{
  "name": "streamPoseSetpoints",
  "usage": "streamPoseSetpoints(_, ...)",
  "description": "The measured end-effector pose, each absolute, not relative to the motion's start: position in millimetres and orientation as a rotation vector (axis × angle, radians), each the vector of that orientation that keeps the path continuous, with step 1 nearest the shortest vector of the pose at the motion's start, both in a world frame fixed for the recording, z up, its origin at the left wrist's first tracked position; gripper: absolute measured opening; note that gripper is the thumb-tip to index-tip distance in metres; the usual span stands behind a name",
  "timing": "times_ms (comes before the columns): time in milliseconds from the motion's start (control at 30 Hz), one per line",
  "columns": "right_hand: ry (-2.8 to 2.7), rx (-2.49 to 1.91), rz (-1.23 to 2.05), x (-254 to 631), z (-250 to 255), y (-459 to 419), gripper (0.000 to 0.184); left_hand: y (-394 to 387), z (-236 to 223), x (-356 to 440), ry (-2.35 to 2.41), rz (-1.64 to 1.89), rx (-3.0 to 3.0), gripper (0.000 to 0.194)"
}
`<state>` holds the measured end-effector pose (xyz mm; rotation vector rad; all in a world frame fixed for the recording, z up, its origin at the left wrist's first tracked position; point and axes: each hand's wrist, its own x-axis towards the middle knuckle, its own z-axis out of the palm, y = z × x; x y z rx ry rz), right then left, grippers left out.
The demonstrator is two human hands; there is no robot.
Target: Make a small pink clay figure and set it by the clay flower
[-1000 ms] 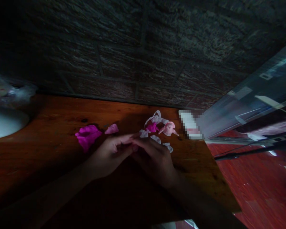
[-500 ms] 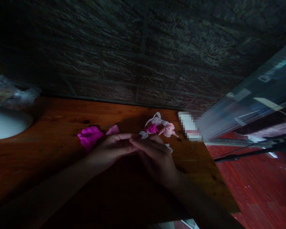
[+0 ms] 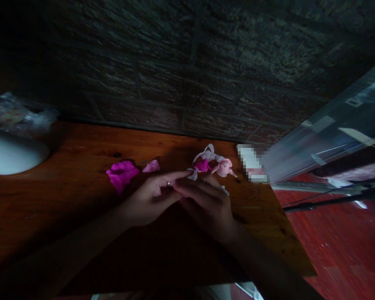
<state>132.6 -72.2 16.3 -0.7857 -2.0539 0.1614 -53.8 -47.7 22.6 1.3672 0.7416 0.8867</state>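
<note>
My left hand (image 3: pixel 153 196) and my right hand (image 3: pixel 208 206) meet above the near part of the wooden table, fingertips together. Both are closed in a pinch, and whatever lies between the fingers is hidden. A small ring (image 3: pixel 168 183) shows on the left hand. Left of the hands lies a crumpled magenta paper-like piece (image 3: pixel 121 173), with a smaller pink piece (image 3: pixel 151 166) beside it. Just beyond the right hand sit a magenta scrap (image 3: pixel 202 166), a pale pink rounded piece (image 3: pixel 224 167) and a whitish curled strip (image 3: pixel 210 153).
A dark brick-patterned wall (image 3: pixel 162 83) rises behind the table (image 3: pixel 81 146). At far left are a white rounded object (image 3: pixel 14 152) and a crinkled clear plastic bag (image 3: pixel 21 116). A blurred-out white box (image 3: pixel 253 164) lies near the right edge, beside a glass panel (image 3: pixel 315 133) and red floor.
The view has shifted slightly. My left index finger now stretches farther over the right fingertips, and the ring has come into sight. Both hands stay pressed together; the paper pieces lie unchanged.
</note>
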Motion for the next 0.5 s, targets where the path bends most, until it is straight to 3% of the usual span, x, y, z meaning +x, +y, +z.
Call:
streamPoseSetpoints(333, -1.905, -0.781, 0.450, 140.3, 23.8, -67.0, 0.036, -37.1, 13.9, -57.6, 0.541, 0.707, 0.865, 0.018)
streamPoseSetpoints(500, -1.923, -0.785, 0.449, 140.4, 20.8, -66.3, 0.034, -39.4, 17.0, -55.1, 0.610, 0.748, 0.860, 0.023)
